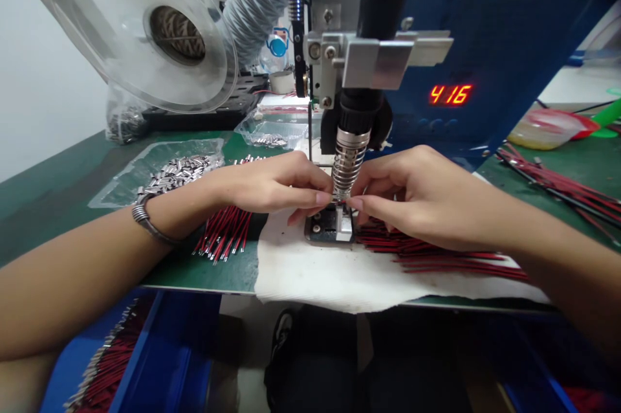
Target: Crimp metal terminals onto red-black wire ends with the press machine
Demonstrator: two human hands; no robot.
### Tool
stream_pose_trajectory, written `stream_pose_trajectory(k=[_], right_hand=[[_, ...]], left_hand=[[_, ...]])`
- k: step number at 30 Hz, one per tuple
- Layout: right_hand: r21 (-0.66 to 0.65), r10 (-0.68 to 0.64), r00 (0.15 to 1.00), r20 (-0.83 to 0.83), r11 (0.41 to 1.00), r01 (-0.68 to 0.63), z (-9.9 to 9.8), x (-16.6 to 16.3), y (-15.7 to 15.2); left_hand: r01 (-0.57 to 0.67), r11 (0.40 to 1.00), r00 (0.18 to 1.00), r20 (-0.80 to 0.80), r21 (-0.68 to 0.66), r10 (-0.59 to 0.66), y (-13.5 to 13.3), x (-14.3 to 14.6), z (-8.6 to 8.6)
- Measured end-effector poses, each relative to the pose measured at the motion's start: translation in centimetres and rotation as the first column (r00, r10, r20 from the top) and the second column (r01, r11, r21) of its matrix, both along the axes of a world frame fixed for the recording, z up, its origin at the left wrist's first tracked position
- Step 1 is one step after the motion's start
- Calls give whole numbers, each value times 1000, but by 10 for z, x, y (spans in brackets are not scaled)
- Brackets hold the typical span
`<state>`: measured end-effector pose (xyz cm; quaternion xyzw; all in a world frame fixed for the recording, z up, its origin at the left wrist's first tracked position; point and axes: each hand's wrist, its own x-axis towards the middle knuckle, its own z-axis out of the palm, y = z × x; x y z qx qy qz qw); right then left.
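Under the steel spring [350,157] of a bench machine, my two hands meet from either side of a small black and metal fixture [332,228]. My left hand [284,183] is closed in a pinch at the fixture's left; what its fingertips hold is too small to make out. From the right, my right hand [412,196] pinches close to the spring's lower end, where a speck of red shows. Its held piece is mostly hidden. Red and black wires [388,241] lie beneath my right hand, and a bundle of cut wires [226,232] lies below my left wrist.
A clear tray [111,180] of small metal parts [182,170] stands behind my left forearm. A transparent extraction hood [121,31] hangs at upper left. The blue machine housing [466,24] rises behind. White cloth [301,277] covers the table's front edge. Below left, a blue bin [150,348] holds wires.
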<state>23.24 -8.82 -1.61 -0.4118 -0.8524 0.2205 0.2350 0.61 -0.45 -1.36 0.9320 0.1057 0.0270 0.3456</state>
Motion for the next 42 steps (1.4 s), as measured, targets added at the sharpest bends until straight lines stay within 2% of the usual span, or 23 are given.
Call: stream_pose_trajectory(k=[8,17,28,42], right_hand=[[9,-34,998,50,999,34,2,0,0],[50,94,995,40,994,-96,-1,4,4],[83,83,995,52,993,-87,2,3,3],[98,133,989,69,985,-139,1,6,4]], left_hand=[[3,1000,1000,-10,-16,-3,0,0,2],[11,1000,1000,-11,-26,-12,-1,0,3],[-32,999,999,-25,25,33,-4,0,1],[-50,997,998,-40,54,52,-5,-1,2]])
